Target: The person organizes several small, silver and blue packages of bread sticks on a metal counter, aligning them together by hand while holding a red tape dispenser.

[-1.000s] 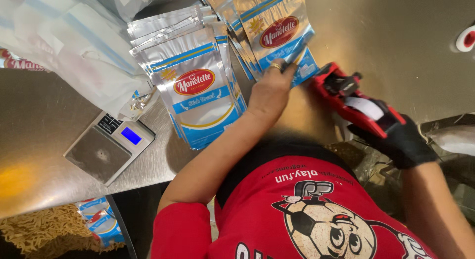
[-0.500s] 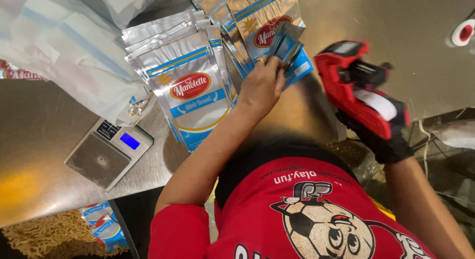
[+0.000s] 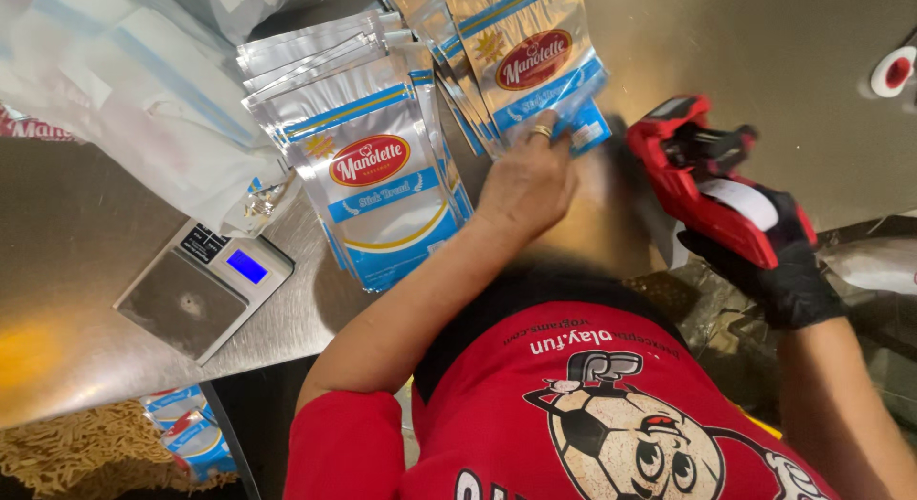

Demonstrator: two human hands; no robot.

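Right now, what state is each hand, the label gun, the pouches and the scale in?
Left hand: bare, pressing flat on the right pouch stack.
Right hand: black-gloved, gripping the red label gun.
Red label gun: lifted off the table, not touching a pouch.
Left pouch stack: fanned, lying flat.
Scale: display lit, platform bare.

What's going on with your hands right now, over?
Left hand pressing fanned silver pouches. Gloved right hand gripping red label gun. Nothing between them.
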